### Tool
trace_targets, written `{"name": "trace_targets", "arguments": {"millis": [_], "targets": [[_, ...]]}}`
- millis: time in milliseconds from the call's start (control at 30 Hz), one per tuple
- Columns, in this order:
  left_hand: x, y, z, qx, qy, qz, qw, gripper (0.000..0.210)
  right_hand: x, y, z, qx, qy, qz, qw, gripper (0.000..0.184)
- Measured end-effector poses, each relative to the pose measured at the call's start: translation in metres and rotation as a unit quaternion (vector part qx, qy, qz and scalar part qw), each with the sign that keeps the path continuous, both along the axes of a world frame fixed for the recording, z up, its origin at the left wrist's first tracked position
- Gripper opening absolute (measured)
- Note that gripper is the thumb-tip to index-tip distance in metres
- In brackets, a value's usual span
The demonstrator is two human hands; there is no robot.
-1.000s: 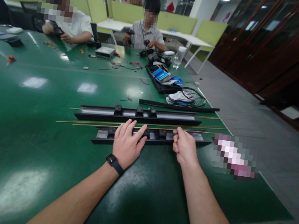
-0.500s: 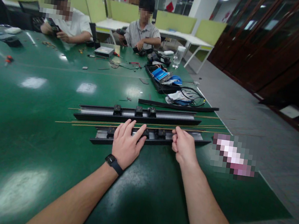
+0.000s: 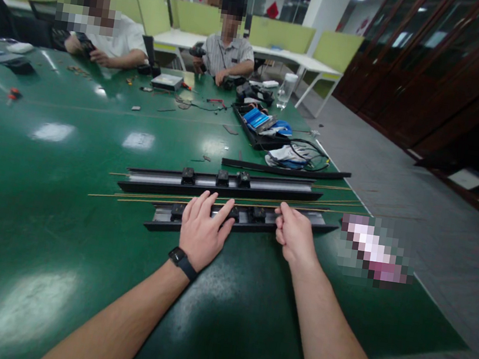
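Note:
My left hand [image 3: 203, 225] lies palm down with fingers spread across the near black channel [image 3: 164, 228], covering part of its black blocks. Another small black block [image 3: 258, 213] shows in that channel between my hands. At the channel's right part, my right hand [image 3: 296, 233] is closed, thumb and forefinger pinching a thin brass-coloured rod [image 3: 147, 200] that runs lengthwise along it. Just beyond lies a second black channel [image 3: 220, 193] with a pale inside and several black blocks [image 3: 222, 178]. More thin rods lie between and behind the channels.
A narrow black strip [image 3: 268, 168] lies behind the channels. Farther back are a black tray [image 3: 252, 137] with blue items, gloves with a cable [image 3: 291, 156], and a clear cup [image 3: 286, 91]. Two people [image 3: 125, 44] sit across the green table [image 3: 59, 225]. A blurred-out object [image 3: 372, 249] lies at right.
The left end of the pinched rod has shifted very slightly to the right. My hands stay almost in place. Across the table, the person in the striped shirt has moved their hands a little.

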State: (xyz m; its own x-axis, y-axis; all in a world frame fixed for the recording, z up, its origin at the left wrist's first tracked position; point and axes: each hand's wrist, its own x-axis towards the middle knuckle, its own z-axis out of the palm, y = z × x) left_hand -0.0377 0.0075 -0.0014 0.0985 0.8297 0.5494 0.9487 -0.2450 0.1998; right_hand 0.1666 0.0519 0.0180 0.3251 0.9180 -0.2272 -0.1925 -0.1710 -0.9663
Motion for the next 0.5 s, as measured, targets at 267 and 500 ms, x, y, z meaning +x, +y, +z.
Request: {"name": "trace_targets", "arguments": {"millis": [267,500], "targets": [[-0.0004,-0.0002,-0.0007,0.000,0.002,-0.003,1.000,0.043,-0.0001,0.0017,-0.0019,0.010,0.014,-0.023,1.000,0.026],[-0.0001,-0.0003,0.0009,0.000,-0.002,-0.002,1.000,0.043,0.0001,-0.0003,-0.0007,0.004,0.000,-0.004,1.000,0.032]]}}
